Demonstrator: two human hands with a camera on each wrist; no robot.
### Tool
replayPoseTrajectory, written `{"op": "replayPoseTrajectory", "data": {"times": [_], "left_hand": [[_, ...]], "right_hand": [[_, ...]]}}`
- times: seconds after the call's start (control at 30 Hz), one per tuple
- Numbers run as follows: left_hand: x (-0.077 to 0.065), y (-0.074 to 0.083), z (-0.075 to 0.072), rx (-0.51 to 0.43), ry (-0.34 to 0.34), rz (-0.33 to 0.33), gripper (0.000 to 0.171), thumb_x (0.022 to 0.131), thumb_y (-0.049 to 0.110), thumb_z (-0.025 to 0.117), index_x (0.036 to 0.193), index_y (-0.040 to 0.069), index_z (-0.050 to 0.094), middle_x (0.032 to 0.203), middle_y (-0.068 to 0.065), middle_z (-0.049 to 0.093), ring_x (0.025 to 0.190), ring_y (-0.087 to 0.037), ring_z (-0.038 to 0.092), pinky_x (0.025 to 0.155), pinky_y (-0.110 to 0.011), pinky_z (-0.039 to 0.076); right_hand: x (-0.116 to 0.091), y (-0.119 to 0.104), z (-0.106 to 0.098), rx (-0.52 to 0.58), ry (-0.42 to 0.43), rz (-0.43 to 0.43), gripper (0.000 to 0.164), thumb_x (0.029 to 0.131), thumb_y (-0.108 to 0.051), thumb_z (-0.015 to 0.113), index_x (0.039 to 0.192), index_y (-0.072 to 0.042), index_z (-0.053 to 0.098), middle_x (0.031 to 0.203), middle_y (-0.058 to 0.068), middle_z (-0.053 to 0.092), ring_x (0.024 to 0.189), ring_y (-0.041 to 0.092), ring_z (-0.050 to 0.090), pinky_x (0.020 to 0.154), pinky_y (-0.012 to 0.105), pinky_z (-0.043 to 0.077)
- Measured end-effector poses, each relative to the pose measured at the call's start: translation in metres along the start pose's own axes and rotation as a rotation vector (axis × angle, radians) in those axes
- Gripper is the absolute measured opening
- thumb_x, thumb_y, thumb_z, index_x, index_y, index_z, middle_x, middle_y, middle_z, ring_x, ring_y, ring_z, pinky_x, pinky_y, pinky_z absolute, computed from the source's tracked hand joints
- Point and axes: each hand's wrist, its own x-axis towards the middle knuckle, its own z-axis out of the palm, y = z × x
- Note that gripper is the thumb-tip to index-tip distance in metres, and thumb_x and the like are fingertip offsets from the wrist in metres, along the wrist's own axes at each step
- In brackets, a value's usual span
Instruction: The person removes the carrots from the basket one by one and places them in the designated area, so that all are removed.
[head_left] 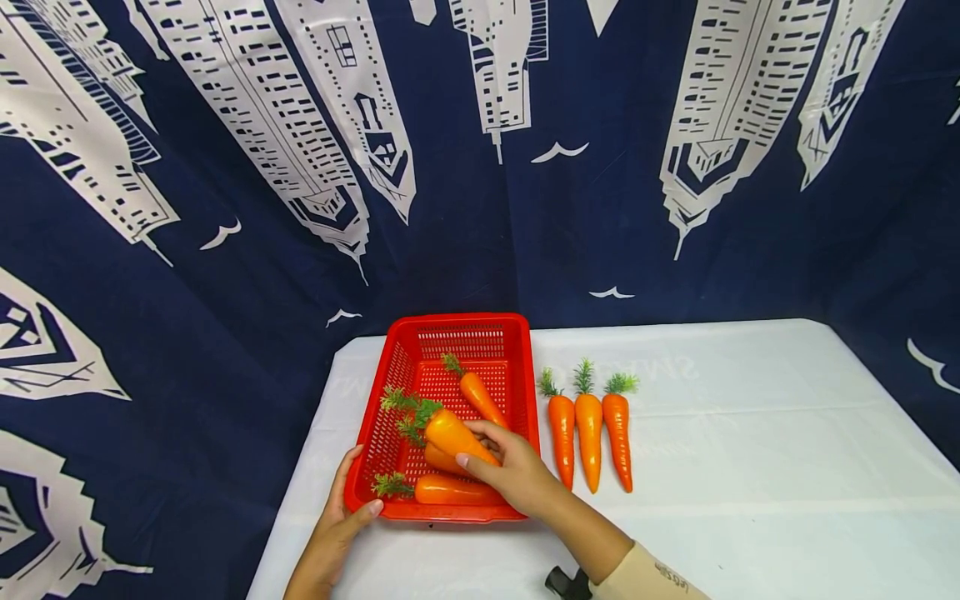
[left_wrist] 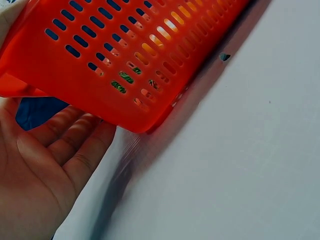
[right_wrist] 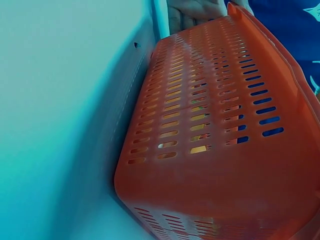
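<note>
A red plastic basket with slotted walls stands on the white table. My left hand holds its near left corner, thumb over the rim and fingers along the outside. In the left wrist view, the fingers lie beneath the rim. Inside the basket, my right hand grips a thick orange carrot with a green leafy top. Another carrot is partly hidden under it. One carrot lies along the near wall, and a slimmer carrot rests farther back.
Three carrots lie side by side right of the basket: a left carrot, a middle carrot and a right carrot. A black object shows by the right sleeve. Dark blue cloth with white buildings hangs behind the table.
</note>
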Motion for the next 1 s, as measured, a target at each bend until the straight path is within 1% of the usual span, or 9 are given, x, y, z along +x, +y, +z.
{"op": "replayPoseTrajectory", "data": {"times": [0.13, 0.37, 0.53, 0.63, 0.73, 0.87, 1.0], "left_hand": [[-0.0002, -0.0003, 0.0000, -0.005, 0.000, 0.005, 0.085, 0.095, 0.006, 0.063, 0.160, 0.032, 0.017, 0.165, -0.005, 0.014, 0.133, 0.007, 0.038, 0.102, -0.008, 0.037], [-0.0001, -0.0007, 0.0001, -0.004, 0.001, 0.000, 0.085, 0.094, 0.006, 0.064, 0.160, 0.033, 0.017, 0.164, -0.005, 0.014, 0.134, 0.006, 0.038, 0.102, -0.009, 0.037], [-0.0004, -0.0003, 0.0001, -0.006, 0.002, -0.001, 0.085, 0.095, 0.006, 0.063, 0.160, 0.033, 0.017, 0.165, -0.005, 0.013, 0.133, 0.007, 0.038, 0.102, -0.008, 0.036], [-0.0007, 0.0001, 0.0003, -0.001, 0.005, -0.006, 0.085, 0.094, 0.007, 0.064, 0.160, 0.034, 0.017, 0.165, -0.004, 0.013, 0.133, 0.007, 0.037, 0.102, -0.008, 0.036], [-0.0010, 0.0006, 0.0005, 0.002, 0.006, -0.005, 0.085, 0.094, 0.007, 0.064, 0.160, 0.034, 0.017, 0.165, -0.005, 0.014, 0.134, 0.007, 0.037, 0.102, -0.008, 0.036], [-0.0015, 0.0011, 0.0007, 0.003, 0.002, 0.002, 0.085, 0.095, 0.006, 0.063, 0.160, 0.033, 0.016, 0.165, -0.006, 0.013, 0.134, 0.007, 0.036, 0.102, -0.008, 0.035], [-0.0014, 0.0006, 0.0006, 0.002, 0.008, -0.001, 0.085, 0.094, 0.006, 0.063, 0.160, 0.034, 0.017, 0.165, -0.004, 0.012, 0.133, 0.008, 0.037, 0.102, -0.008, 0.035]], "right_hand": [[-0.0009, 0.0015, 0.0000, 0.012, 0.020, -0.001, 0.043, 0.095, -0.028, 0.071, 0.136, -0.022, 0.060, 0.114, 0.004, 0.068, 0.102, 0.014, 0.064, 0.084, 0.022, 0.054], [-0.0030, 0.0018, 0.0004, 0.062, 0.044, -0.002, 0.046, 0.096, -0.027, 0.071, 0.139, -0.021, 0.058, 0.125, 0.005, 0.065, 0.108, 0.017, 0.064, 0.088, 0.022, 0.055], [-0.0037, 0.0019, -0.0001, 0.087, 0.065, -0.028, 0.046, 0.095, -0.025, 0.071, 0.139, -0.017, 0.057, 0.122, 0.008, 0.065, 0.107, 0.018, 0.063, 0.089, 0.021, 0.054], [-0.0041, 0.0022, -0.0005, 0.099, 0.107, -0.013, 0.047, 0.095, -0.025, 0.071, 0.139, -0.017, 0.057, 0.122, 0.007, 0.065, 0.109, 0.015, 0.062, 0.092, 0.019, 0.053], [-0.0044, 0.0025, -0.0007, 0.124, 0.167, -0.002, 0.046, 0.094, -0.023, 0.072, 0.138, -0.016, 0.058, 0.121, 0.008, 0.065, 0.109, 0.013, 0.063, 0.093, 0.018, 0.052], [-0.0047, 0.0029, -0.0005, 0.156, 0.229, -0.026, 0.046, 0.095, -0.019, 0.072, 0.138, -0.013, 0.058, 0.120, 0.011, 0.065, 0.106, 0.012, 0.063, 0.091, 0.019, 0.053], [-0.0051, 0.0044, -0.0004, 0.179, 0.261, -0.058, 0.046, 0.095, -0.016, 0.071, 0.138, -0.012, 0.057, 0.121, 0.013, 0.064, 0.105, 0.012, 0.062, 0.091, 0.019, 0.053]]}}
